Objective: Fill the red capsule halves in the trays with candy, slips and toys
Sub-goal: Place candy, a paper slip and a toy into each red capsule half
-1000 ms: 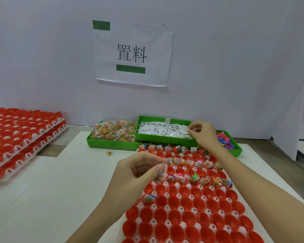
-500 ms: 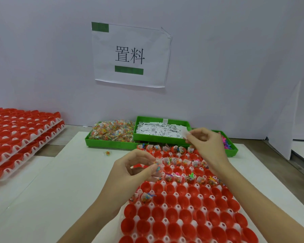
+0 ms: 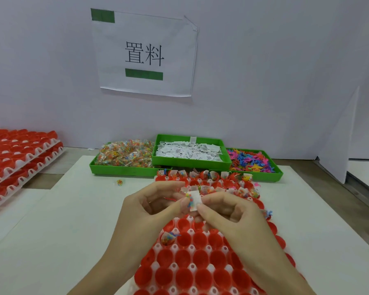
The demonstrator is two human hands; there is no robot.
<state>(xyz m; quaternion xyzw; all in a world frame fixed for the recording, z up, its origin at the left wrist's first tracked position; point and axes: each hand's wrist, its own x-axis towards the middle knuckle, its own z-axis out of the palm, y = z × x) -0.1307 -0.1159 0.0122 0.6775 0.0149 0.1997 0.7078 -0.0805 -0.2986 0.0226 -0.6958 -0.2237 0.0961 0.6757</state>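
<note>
A white tray of red capsule halves (image 3: 192, 260) lies in front of me; its far rows hold candy, slips and toys, and one near-left half (image 3: 167, 239) is filled too. Both hands meet above the tray's middle. My left hand (image 3: 151, 207) pinches a small candy packet (image 3: 189, 201) at its fingertips. My right hand (image 3: 226, 211) pinches a white paper slip (image 3: 195, 200) against that packet. Three green bins stand behind: candy (image 3: 126, 154), slips (image 3: 190, 151), coloured toys (image 3: 250, 160).
Stacked trays of red capsule halves (image 3: 15, 158) sit at the far left. One loose candy packet (image 3: 119, 182) lies on the white board left of the tray. A paper sign (image 3: 144, 54) hangs on the wall behind. A white partition (image 3: 339, 141) stands at the right.
My right hand came back from the slip bin with a slip and joined the left hand over the tray. The left hand kept its candy packet and shifted a little right.
</note>
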